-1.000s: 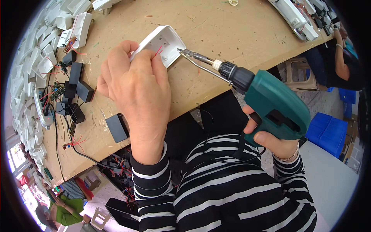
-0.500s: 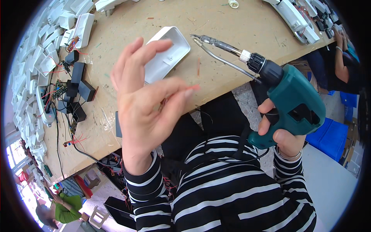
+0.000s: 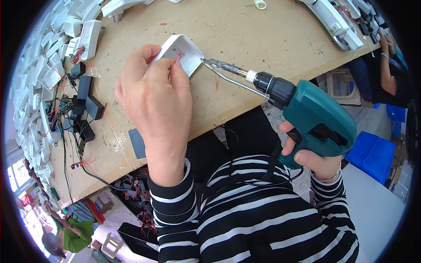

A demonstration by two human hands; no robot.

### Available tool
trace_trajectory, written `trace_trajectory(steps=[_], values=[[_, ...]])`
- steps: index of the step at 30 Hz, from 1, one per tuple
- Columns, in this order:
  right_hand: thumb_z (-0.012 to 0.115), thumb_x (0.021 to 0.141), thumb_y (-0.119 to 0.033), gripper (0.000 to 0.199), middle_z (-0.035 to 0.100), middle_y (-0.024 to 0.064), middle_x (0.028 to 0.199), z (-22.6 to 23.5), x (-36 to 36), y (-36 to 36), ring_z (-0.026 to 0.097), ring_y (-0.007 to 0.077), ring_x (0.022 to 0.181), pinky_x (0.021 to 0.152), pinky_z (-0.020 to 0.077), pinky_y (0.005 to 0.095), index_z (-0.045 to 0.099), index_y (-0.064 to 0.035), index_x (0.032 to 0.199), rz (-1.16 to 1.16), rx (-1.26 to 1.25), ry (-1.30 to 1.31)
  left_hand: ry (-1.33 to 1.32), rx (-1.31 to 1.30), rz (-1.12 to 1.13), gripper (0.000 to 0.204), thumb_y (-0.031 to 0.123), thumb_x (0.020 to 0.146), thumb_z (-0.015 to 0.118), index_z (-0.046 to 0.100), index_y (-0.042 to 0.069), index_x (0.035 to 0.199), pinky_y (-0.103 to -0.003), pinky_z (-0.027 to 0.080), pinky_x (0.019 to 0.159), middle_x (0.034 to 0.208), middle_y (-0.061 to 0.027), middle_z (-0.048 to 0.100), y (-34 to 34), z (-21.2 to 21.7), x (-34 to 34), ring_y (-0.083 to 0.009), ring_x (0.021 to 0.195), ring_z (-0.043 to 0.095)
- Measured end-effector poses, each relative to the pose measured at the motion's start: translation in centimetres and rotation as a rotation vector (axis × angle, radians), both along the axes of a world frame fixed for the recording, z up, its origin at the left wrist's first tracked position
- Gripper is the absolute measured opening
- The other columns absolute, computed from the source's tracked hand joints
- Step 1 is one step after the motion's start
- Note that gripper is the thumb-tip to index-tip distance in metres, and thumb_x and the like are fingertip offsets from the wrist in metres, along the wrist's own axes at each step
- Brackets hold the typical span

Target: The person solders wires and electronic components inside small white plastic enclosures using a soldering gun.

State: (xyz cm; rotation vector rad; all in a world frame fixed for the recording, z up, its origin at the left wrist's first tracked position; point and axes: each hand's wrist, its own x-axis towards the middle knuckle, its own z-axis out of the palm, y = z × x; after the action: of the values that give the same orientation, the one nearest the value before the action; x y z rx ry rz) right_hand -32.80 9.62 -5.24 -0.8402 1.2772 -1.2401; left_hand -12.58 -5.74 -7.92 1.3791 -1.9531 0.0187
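Note:
My left hand pinches red wires between thumb and fingertips. Their ends stick up over a white plastic housing lying open side up on the table, its near part hidden behind my fingers. A green soldering gun with a thin metal feed tube is gripped in my right hand, index finger around the trigger. Its tip points left and appears beside the housing's right rim; whether they touch I cannot tell.
White housings are heaped along the left, beside black boxes with circuit boards and wires. A dark flat piece lies at the table's near edge. Other people sit at far right and lower left. A blue bin stands right.
My left hand has turned back-up and moved over the housing with the red wires. The housing has shifted slightly left. My right hand has brought the soldering gun left, toward the housing.

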Motion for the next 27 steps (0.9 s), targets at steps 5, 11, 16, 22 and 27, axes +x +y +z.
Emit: trace_trajectory(steps=[5, 11, 16, 22, 27], values=[[0.071, 0.074, -0.005, 0.071, 0.06, 0.0241, 0.111, -0.3, -0.3, -0.7, 0.064, 0.0198, 0.076, 0.068, 0.055, 0.0307, 0.037, 0.0045, 0.136, 0.066, -0.027, -0.006, -0.042, -0.082, 0.026, 0.006, 0.003, 0.072, 0.064, 0.068, 0.0, 0.075, -0.036, 0.041, 0.085, 0.097, -0.0074, 0.063, -0.3, -0.8, -0.2, -0.0241, 0.089, 0.058], [0.07, 0.075, -0.003, 0.069, 0.06, 0.0229, 0.112, -0.7, -0.8, -1.8, 0.064, 0.0178, 0.077, 0.069, 0.0549, 0.0302, 0.038, 0.0029, 0.136, 0.17, -0.059, 0.086, -0.034, -0.123, 0.022, 0.005, 0.002, 0.069, 0.065, 0.067, 0.0, 0.073, -0.036, 0.043, 0.078, 0.096, -0.0075, 0.062, -0.6, -1.3, -0.3, -0.0248, 0.086, 0.058], [0.069, 0.077, -0.001, 0.067, 0.059, 0.0229, 0.114, -0.9, -1.0, -2.5, 0.064, 0.0171, 0.077, 0.069, 0.0548, 0.0297, 0.038, 0.0027, 0.136, 0.234, -0.097, 0.14, -0.036, -0.125, 0.045, 0.005, 0.002, 0.068, 0.065, 0.067, 0.0, 0.072, -0.036, 0.042, 0.077, 0.096, -0.0071, 0.061, -0.7, -1.4, -0.4, -0.0255, 0.086, 0.057], [0.069, 0.078, 0.0, 0.064, 0.059, 0.0228, 0.114, -1.0, -1.3, -3.1, 0.064, 0.0165, 0.079, 0.07, 0.0546, 0.0284, 0.04, 0.0022, 0.135, 0.287, -0.156, 0.175, -0.029, -0.13, 0.048, 0.005, 0.002, 0.067, 0.064, 0.067, 0.001, 0.071, -0.036, 0.042, 0.075, 0.096, -0.0068, 0.061, -0.7, -1.4, -0.4, -0.0252, 0.085, 0.056], [0.068, 0.078, 0.0, 0.06, 0.06, 0.0206, 0.113, -0.8, -1.2, -3.5, 0.063, 0.0146, 0.08, 0.071, 0.054, 0.0271, 0.044, 0.0014, 0.132, 0.295, -0.14, 0.223, -0.039, -0.126, 0.041, 0.004, 0.003, 0.067, 0.065, 0.066, 0.001, 0.069, -0.036, 0.042, 0.074, 0.096, -0.0068, 0.061, -0.7, -1.4, -0.4, -0.0252, 0.085, 0.056]])
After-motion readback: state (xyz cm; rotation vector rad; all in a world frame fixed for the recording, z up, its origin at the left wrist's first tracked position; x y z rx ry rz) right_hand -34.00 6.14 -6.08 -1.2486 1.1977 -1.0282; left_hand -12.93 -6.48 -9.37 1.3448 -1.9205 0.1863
